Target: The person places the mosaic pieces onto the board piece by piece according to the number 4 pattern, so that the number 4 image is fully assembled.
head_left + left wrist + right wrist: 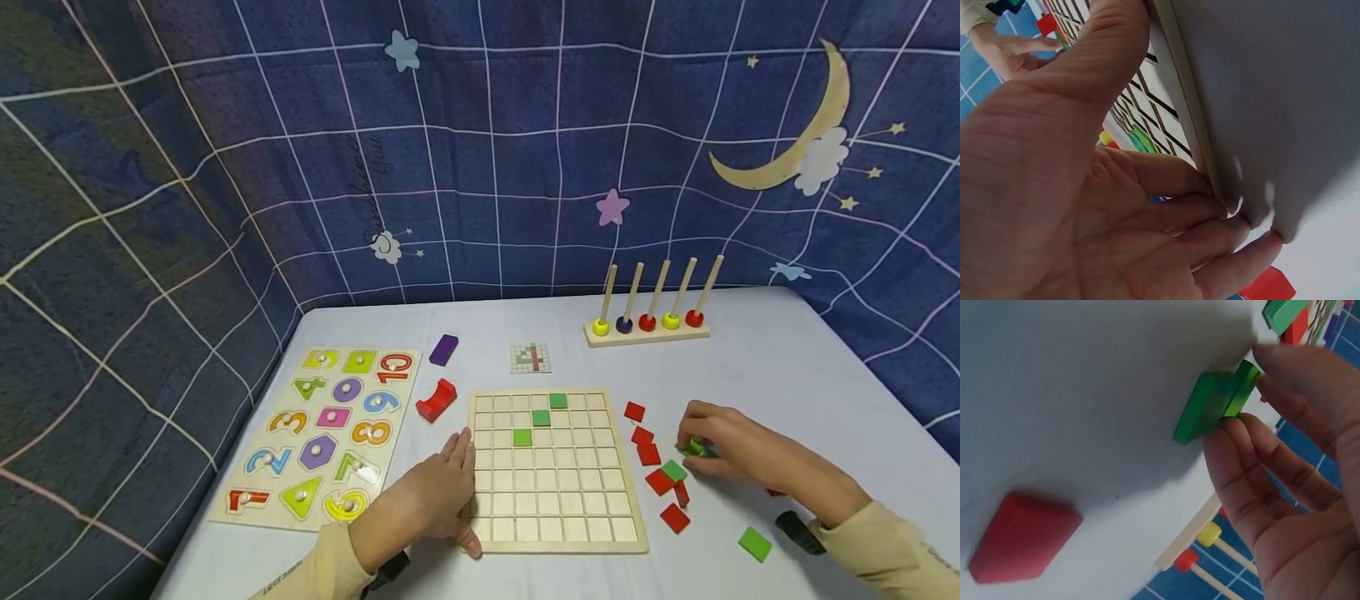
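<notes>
We see an evenly bright table [810, 358] in head view, right wrist view dimmer, broad shadow toward ten o'clock

A pale surface [570, 575] carries, from left to right, a number-and-shape puzzle board [247, 518], a purple block [443, 350], a red notched block [437, 402], a wooden grid board [555, 481] with a small card [530, 357] behind it, loose red tiles [675, 518] and green tiles [755, 544], and, farther back, a five-peg stand [648, 336].

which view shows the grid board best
The head view: nearly the whole grid board shows from above. The left wrist view shows only part, steeply slanted; the right wrist view, seemingly just a sliver near the top right corner.
</notes>
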A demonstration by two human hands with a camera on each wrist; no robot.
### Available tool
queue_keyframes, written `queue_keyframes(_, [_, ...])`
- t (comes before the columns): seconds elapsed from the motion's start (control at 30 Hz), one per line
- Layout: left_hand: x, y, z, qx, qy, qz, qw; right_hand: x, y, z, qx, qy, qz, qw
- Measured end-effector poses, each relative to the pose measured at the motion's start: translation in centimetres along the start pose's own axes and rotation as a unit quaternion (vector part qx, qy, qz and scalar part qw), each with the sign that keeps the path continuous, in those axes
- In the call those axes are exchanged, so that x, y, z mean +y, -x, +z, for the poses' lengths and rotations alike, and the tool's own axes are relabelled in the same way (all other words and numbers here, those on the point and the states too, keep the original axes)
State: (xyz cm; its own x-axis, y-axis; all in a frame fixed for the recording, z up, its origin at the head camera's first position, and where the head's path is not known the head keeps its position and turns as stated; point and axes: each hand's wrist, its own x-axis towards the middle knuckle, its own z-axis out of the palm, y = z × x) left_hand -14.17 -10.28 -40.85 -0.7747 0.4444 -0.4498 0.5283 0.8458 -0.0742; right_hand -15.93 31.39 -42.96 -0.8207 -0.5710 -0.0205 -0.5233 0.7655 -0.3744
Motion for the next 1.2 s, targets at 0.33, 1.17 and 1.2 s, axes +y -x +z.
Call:
queue_keyframes(0.33, [0.0,0.1,-0.1,-0.002,0.004,0.001,1.0000,-0.9,-1.0,0.0,0.034,0.021,-0.047,0.998])
queue_keyframes(1.17, [0.2,0.4,-0.1,0.012,-0.018,-0.001,0.9998,-10.2,-10.1,2.2,0.045,-0.005,-0.219,0.975])
queue_keyframes(1.2, [0.2,0.4,-0.2,0.012,-0.019,-0.002,0.9998,-10.7,-10.6,2.5,0.040,-0.009,-0.227,0.973])
